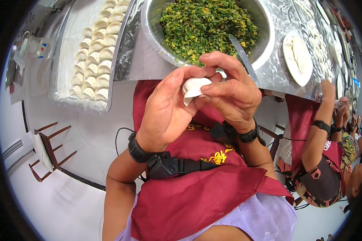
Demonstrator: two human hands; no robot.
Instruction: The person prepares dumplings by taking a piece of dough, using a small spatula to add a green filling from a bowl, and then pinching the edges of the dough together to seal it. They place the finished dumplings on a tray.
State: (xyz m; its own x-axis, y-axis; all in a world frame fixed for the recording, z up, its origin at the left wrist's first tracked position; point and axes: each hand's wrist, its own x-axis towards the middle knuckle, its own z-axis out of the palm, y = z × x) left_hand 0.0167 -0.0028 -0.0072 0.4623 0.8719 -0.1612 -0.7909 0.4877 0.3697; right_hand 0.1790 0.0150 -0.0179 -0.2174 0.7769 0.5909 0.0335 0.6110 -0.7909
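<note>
Between my two hands a white dough dumpling point(194, 87) is held up, partly pleated, with a loose flap of wrapper hanging at its lower left. My left hand point(169, 105) cups it from the left, fingers curled behind. The thumb and forefinger of my right hand point(233, 93) pinch its right edge. Just beyond my hands stands a large metal bowl point(270, 39) of chopped green and yellow filling point(208, 27). A flat metal spatula or knife point(242, 57) leans in the filling and over the bowl's near rim.
At the left, a floured metal tray point(63, 54) holds rows of finished dumplings point(92, 70). Right of the bowl, a white plate point(289, 63) carries dough wrappers point(300, 55) on the floured metal table point(277, 18). Co-workers point(319, 156) stand along the right. A wooden chair point(46, 147) is at lower left.
</note>
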